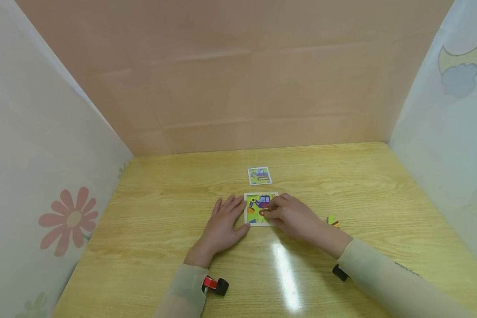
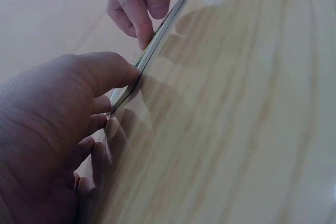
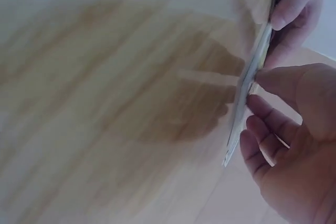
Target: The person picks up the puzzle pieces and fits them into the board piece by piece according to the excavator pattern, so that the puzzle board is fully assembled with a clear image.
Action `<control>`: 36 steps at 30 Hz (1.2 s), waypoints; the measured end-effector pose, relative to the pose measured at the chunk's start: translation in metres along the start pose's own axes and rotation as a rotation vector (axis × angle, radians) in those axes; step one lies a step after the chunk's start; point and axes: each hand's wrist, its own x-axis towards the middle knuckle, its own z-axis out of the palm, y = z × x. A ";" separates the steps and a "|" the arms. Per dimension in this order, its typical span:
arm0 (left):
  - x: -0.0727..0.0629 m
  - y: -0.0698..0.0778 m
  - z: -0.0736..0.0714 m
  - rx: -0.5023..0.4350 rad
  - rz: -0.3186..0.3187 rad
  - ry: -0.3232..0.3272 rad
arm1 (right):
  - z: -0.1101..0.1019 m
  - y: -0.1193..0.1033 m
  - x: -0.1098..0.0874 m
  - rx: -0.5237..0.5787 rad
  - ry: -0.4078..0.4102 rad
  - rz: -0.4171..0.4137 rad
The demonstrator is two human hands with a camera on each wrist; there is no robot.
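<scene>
A small white-framed picture puzzle [image 1: 245,216] with a blue excavator on green lies on the table in the head view. My left hand [image 1: 222,225] rests at its left side with fingers spread and fairly straight; the thumb touches the lower left corner. Over the right half of the puzzle, my right hand [image 1: 296,218] bends its fingers down, thumb and index at a puzzle piece [image 1: 262,213] by the dark track. Much of that piece is hidden under the fingertips. The right wrist view shows the right thumb and index on the thin board [image 3: 242,95], seen edge-on.
Just behind the puzzle lies a card [image 1: 259,176] with a matching excavator picture. Several loose green and orange pieces [image 1: 332,221] lie to the right, beside my right forearm. The wooden table [image 1: 163,198] is bounded by a pinkish back cloth and pale side cloths.
</scene>
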 end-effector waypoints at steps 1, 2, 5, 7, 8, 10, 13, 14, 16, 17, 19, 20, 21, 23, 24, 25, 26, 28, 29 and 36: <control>0.000 0.000 0.000 0.001 0.001 -0.001 | 0.000 0.000 0.000 -0.004 -0.004 -0.004; 0.000 0.000 0.000 0.004 0.000 -0.003 | -0.001 0.000 -0.001 -0.011 -0.008 -0.006; 0.001 0.000 0.000 0.008 0.002 -0.002 | -0.001 0.000 0.000 -0.034 -0.012 -0.022; 0.001 -0.001 0.000 0.007 0.004 0.000 | -0.001 0.000 0.000 -0.052 -0.013 -0.041; 0.001 -0.001 0.000 0.008 0.004 0.001 | -0.001 0.000 0.000 -0.063 -0.013 -0.053; 0.001 -0.001 0.000 0.004 0.004 0.002 | -0.002 0.000 0.001 -0.083 -0.019 -0.076; 0.001 -0.001 0.000 0.007 0.002 -0.003 | -0.003 0.000 -0.001 -0.101 -0.044 -0.090; 0.002 -0.001 0.000 0.010 0.003 -0.005 | -0.004 0.000 -0.002 -0.100 -0.055 -0.085; 0.002 0.000 0.000 0.011 0.007 -0.005 | -0.005 0.001 -0.004 -0.093 -0.073 -0.075; 0.003 0.000 -0.001 0.012 0.008 -0.006 | -0.005 0.001 -0.005 -0.090 -0.080 -0.070; 0.003 0.000 -0.001 0.012 0.009 -0.003 | -0.004 0.001 -0.007 -0.083 -0.089 -0.064; 0.003 0.000 -0.001 0.010 0.007 -0.002 | -0.004 0.001 -0.008 -0.081 -0.093 -0.064; 0.003 0.000 -0.001 0.010 0.005 -0.002 | -0.003 0.000 -0.008 -0.084 -0.094 -0.068; 0.003 -0.001 -0.001 0.016 -0.001 -0.003 | -0.001 0.000 -0.008 -0.092 -0.105 -0.067; 0.003 -0.001 -0.001 0.015 0.000 -0.001 | 0.000 0.000 -0.008 -0.097 -0.115 -0.064; 0.003 -0.002 0.000 0.016 0.000 0.000 | 0.001 -0.001 -0.007 -0.108 -0.126 -0.061; 0.002 -0.002 0.000 0.015 0.000 0.000 | 0.001 -0.001 -0.007 -0.119 -0.137 -0.059; 0.002 -0.002 0.000 0.015 0.000 -0.001 | 0.001 -0.002 -0.007 -0.143 -0.158 -0.055; 0.002 -0.002 0.000 0.014 0.002 0.000 | 0.001 -0.003 -0.006 -0.159 -0.160 -0.063; 0.002 0.000 -0.001 0.005 0.007 -0.005 | -0.002 -0.005 -0.005 -0.188 -0.135 -0.101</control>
